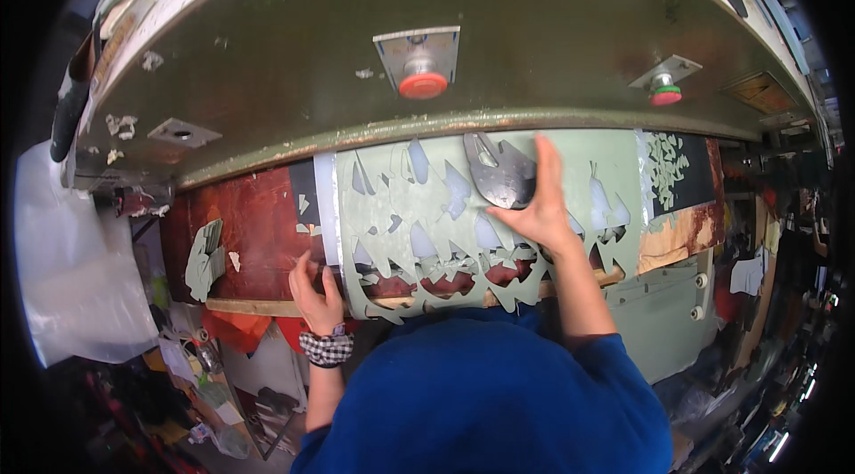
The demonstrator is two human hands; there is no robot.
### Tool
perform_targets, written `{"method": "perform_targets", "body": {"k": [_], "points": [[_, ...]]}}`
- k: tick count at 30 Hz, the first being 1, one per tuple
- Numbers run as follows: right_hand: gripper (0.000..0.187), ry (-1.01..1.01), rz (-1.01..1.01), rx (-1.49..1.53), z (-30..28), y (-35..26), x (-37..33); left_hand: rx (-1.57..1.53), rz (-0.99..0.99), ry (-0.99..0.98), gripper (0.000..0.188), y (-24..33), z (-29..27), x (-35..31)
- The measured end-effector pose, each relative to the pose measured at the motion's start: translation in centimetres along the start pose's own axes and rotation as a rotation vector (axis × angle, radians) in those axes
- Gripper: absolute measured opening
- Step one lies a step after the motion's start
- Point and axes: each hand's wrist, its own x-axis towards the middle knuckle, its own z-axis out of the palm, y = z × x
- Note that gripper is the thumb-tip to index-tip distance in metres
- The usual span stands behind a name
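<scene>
A pale green sheet (579, 158), cut through with several pointed openings, lies across the work surface in front of me. On its far middle part sits a dark metal cutting die (497, 173) with a curved, pointed outline. My right hand (545, 211) grips the die from its right side, thumb at the near edge and fingers along the far right. Beside the sheet's near left edge is my left hand (316, 298), fingers bent and apart, with nothing seen in it. Part of the die's right side is hidden by my right hand.
A machine beam (534, 29) with a red button (422, 85) and a green-and-red button (664, 96) spans the far side. A stack of cut green pieces (206, 260) lies at left on the red-brown board (254, 216). Small green scraps (664, 167) cover a dark patch at right.
</scene>
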Motion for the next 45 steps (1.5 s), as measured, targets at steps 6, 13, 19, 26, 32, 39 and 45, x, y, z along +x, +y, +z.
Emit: {"method": "perform_targets", "body": {"k": [6, 13, 19, 26, 32, 39, 45], "points": [[0.092, 0.683, 0.001, -0.276, -7.5, 3.0, 9.5, 0.205, 0.015, -0.154, 0.018, -2.2, 4.5, 0.9], [0.1, 0.694, -0.028, -0.239, -5.4, 4.5, 10.4, 0.233, 0.054, -0.09, 0.019, -3.1, 7.3, 6.5], [0.088, 0.586, 0.284, -0.43, -6.9, 9.0, 3.4, 0.141, 0.095, -0.138, 0.022, -3.2, 6.7, 6.6], [0.034, 0.486, 0.66, -0.166, -7.3, 14.0, -5.6, 0.004, 0.075, -0.146, 0.017, -5.2, 6.4, 5.2], [0.033, 0.475, 0.827, 0.132, -8.5, 10.3, -9.4, -0.011, -0.051, -0.136, 0.024, -6.1, 5.1, 1.7], [0.043, 0.287, 0.063, -0.539, -4.8, 7.7, -3.3, -0.097, -0.166, -0.246, 0.025, -6.8, 2.3, -3.1], [0.011, 0.226, -0.08, -0.304, -6.2, 1.5, -10.9, -0.376, -0.35, -0.042, 0.031, -6.3, -1.8, -4.3]]}}
